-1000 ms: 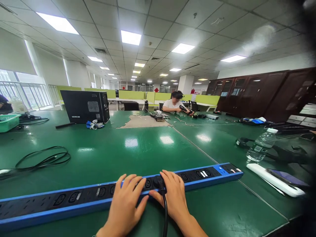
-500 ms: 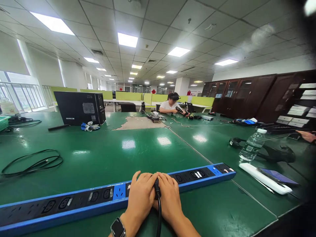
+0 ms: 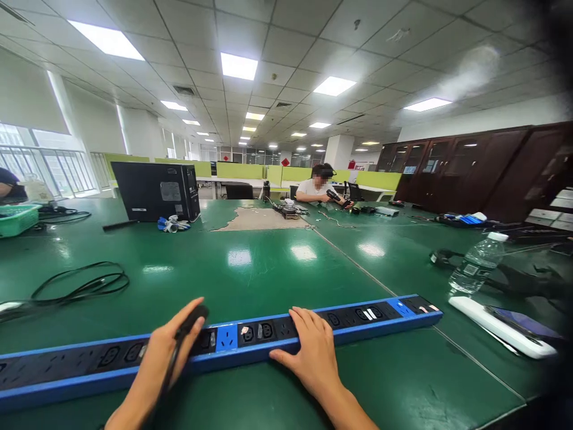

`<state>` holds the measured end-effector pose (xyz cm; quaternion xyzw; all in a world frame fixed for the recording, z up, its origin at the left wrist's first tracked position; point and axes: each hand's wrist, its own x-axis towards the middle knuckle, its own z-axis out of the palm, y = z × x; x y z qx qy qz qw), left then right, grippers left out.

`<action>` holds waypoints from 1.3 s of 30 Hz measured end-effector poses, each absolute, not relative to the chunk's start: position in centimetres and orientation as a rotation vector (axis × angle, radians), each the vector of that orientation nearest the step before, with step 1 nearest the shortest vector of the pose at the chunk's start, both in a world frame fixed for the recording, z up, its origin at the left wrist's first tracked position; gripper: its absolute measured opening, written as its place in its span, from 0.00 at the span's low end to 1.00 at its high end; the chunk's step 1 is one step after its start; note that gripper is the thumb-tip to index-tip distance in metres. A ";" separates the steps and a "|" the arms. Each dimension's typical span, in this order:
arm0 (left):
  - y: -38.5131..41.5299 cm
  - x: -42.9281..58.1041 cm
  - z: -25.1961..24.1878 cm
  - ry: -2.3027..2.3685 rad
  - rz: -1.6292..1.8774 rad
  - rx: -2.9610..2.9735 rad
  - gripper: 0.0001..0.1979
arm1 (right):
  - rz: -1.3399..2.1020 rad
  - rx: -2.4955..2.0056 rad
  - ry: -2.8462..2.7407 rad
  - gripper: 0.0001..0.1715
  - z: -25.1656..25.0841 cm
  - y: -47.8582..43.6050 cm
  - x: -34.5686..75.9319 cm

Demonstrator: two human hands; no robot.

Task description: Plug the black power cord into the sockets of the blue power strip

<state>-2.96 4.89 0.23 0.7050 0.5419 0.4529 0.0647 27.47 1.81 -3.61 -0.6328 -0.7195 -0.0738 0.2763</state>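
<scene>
A long blue and black power strip (image 3: 367, 318) lies across the green table (image 3: 268, 263) in front of me. My left hand (image 3: 168, 352) is closed round a black plug (image 3: 193, 316) with its cable running down toward me, held just above the strip's sockets left of centre. My right hand (image 3: 313, 352) rests flat on the strip's middle with fingers spread, holding it down.
A coiled black cable (image 3: 80, 289) lies at the left. A water bottle (image 3: 477, 263), a white power strip (image 3: 496, 327) and a phone sit at the right. A black computer case (image 3: 154, 192) stands further back. Another person (image 3: 320, 188) sits at the far end.
The plug has come out of the middle socket. My left hand has taken it and carried it left along the strip; my right hand stays on the strip.
</scene>
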 end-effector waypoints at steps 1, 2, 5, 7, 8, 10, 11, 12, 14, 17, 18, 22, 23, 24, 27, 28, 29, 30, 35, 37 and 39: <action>4.7 -2.7 -0.3 1.587 1.341 2.190 0.25 | -0.202 -1.706 -1.937 0.48 -3.6 1.8 27.5; 4.6 -2.3 -0.8 1.539 1.304 2.260 0.23 | -0.207 -1.712 -1.938 0.48 -3.6 1.8 27.4; 4.1 -0.6 -1.4 1.438 1.179 2.462 0.19 | -0.218 -1.716 -1.944 0.48 -3.7 1.9 27.5; 3.9 0.1 -1.4 1.436 1.155 2.540 0.18 | -0.224 -1.705 -1.948 0.48 -3.9 2.0 27.6; 3.8 0.3 -1.3 1.440 1.151 2.566 0.18 | -0.226 -1.697 -1.947 0.48 -3.9 2.0 27.7; 3.6 0.5 -1.0 1.429 1.121 2.625 0.17 | -0.224 -1.683 -1.939 0.47 -3.7 1.9 27.7; 3.4 0.5 -0.9 1.412 1.097 2.660 0.17 | -0.218 -1.675 -1.931 0.46 -3.5 1.7 27.5; 3.3 0.5 -0.8 1.394 1.060 2.697 0.18 | -0.206 -1.660 -1.922 0.44 -3.1 1.5 27.2; 3.0 0.5 -0.7 1.389 0.984 2.756 0.23 | -0.161 -1.592 -1.915 0.41 -2.2 1.0 25.9; 2.6 0.3 -0.8 1.488 0.919 2.764 0.31 | -0.047 -1.395 -1.941 0.36 -0.6 0.7 22.5; 2.5 0.1 -1.0 1.529 0.914 2.757 0.35 | -0.009 -1.339 -1.948 0.33 -0.2 0.7 21.2; 2.5 -0.3 -1.8 1.635 0.918 2.754 0.40 | 0.075 -1.189 -1.965 0.22 0.2 1.8 16.3; 2.6 -0.4 -2.0 1.650 0.916 2.750 0.40 | 0.101 -1.160 -1.932 0.17 0.2 2.2 15.6; 2.7 -0.4 -2.1 1.666 0.915 2.740 0.39 | 0.142 -1.128 -1.877 0.13 0.2 2.5 15.1; 2.9 -0.4 -2.3 1.694 0.904 2.704 0.37 | 0.348 -1.077 -1.543 0.14 0.7 3.4 16.2; 3.0 -0.4 -2.3 1.699 0.899 2.692 0.37 | 0.416 -1.083 -1.399 0.17 0.9 3.8 17.3; 2.9 -0.4 -2.2 1.701 0.897 2.682 0.37 | 0.476 -1.114 -1.251 0.19 1.1 4.0 18.8; 2.9 -0.4 -2.2 1.702 0.896 2.673 0.38 | 0.485 -1.135 -1.149 0.22 1.1 4.3 20.5; 2.7 -0.3 -1.7 1.688 0.895 2.651 0.38 | 0.369 -1.395 -1.118 0.26 0.0 3.9 28.9; 2.7 -0.2 -1.7 1.685 0.900 2.649 0.38 | 0.355 -1.458 -1.286 0.25 -0.5 3.1 30.2; 2.7 -0.3 -1.7 1.684 0.916 2.655 0.38 | 0.318 -1.459 -1.401 0.24 -0.6 2.5 29.9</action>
